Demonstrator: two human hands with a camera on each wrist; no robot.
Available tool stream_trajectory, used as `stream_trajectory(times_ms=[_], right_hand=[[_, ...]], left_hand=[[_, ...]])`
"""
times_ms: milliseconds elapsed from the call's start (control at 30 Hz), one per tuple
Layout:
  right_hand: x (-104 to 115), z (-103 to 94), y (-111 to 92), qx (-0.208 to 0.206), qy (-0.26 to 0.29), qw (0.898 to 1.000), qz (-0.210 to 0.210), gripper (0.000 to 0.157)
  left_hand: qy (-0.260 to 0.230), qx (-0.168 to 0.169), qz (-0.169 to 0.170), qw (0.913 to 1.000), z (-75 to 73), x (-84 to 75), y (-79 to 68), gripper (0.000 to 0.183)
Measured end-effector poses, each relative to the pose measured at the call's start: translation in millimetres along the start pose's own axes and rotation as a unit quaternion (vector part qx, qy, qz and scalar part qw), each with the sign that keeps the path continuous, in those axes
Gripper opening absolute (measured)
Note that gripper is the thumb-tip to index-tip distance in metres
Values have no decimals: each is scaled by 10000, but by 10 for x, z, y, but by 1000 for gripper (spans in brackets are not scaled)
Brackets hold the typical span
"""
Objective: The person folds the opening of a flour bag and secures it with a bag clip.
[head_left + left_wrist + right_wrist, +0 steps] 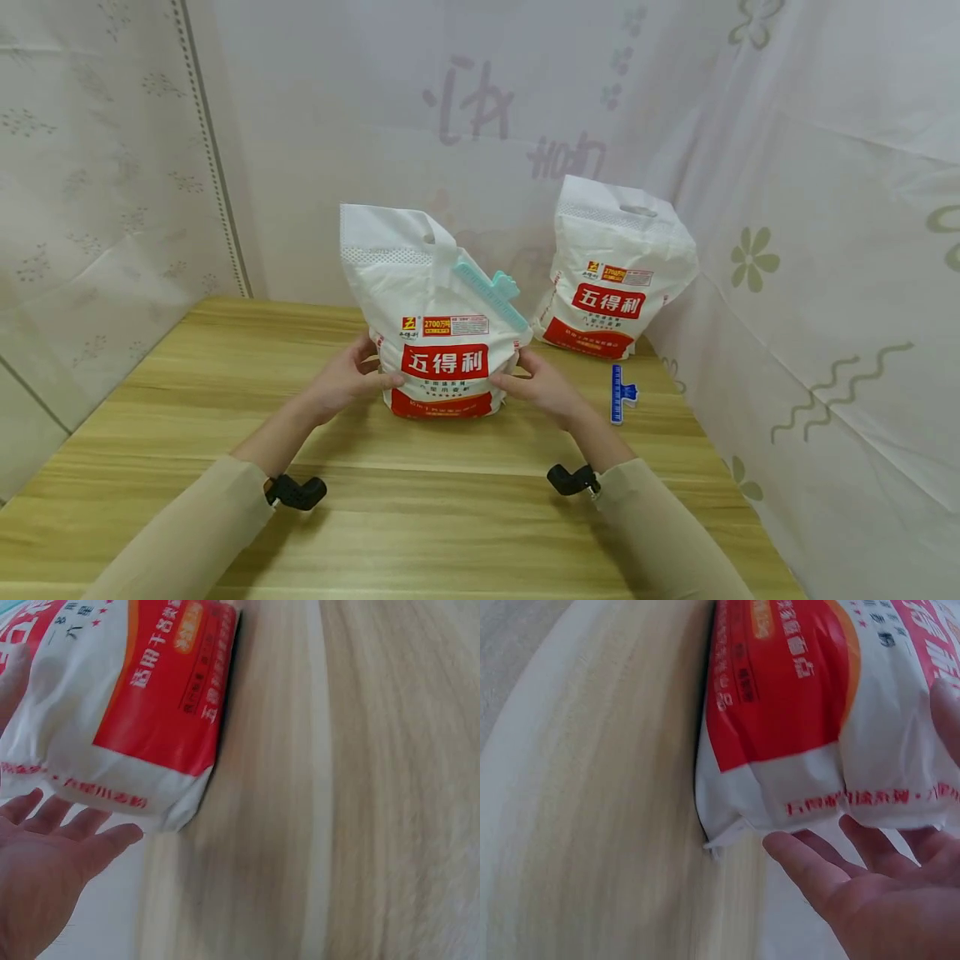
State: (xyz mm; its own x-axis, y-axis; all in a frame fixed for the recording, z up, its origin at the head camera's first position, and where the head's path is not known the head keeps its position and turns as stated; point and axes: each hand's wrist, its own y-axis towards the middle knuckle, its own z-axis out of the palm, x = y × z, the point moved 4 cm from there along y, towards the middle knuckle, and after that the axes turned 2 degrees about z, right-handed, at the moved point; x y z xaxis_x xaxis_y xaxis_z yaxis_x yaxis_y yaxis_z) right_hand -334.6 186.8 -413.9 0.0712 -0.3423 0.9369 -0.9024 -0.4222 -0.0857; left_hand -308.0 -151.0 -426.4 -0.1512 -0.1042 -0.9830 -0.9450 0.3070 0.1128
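Observation:
A white and red bag of flour point(401, 292) stands upright on the table, its front towards me. Across its slanted upper right corner sits a teal bag clip point(487, 292). My left hand point(348, 382) holds the bag's left side, thumb on the front face and fingers at the side. On the opposite side my right hand point(551, 385) holds it the same way. Both wrist views show fingers against the side panels of the flour bag point(67, 690); some fingertips are hidden by the bag.
Behind and to the right stands a second flour bag point(626, 242) with a handle hole at its top. A blue bag clip point(617, 396) lies on the wooden table point(427, 517) in front of it. Patterned cloth walls point(300, 125) enclose the back and sides.

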Motion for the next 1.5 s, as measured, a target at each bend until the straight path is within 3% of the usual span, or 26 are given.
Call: stream_trajectory(times_ms=[200,567,1200,1500], right_hand=[[-23,46,-2,-255,83,9996,6,65],[-3,84,-12,-718,171,9970,218,58],[-5,159,26,-988,190,9949,73,49],[-8,202,109,-1111,26,9937,175,49]], left_hand=[[259,-181,-30,9995,70,14,34,76],[440,-576,49,9974,115,25,49,73],[598,-675,-14,9959,109,22,25,70],[604,-720,-27,9956,39,53,15,70]])
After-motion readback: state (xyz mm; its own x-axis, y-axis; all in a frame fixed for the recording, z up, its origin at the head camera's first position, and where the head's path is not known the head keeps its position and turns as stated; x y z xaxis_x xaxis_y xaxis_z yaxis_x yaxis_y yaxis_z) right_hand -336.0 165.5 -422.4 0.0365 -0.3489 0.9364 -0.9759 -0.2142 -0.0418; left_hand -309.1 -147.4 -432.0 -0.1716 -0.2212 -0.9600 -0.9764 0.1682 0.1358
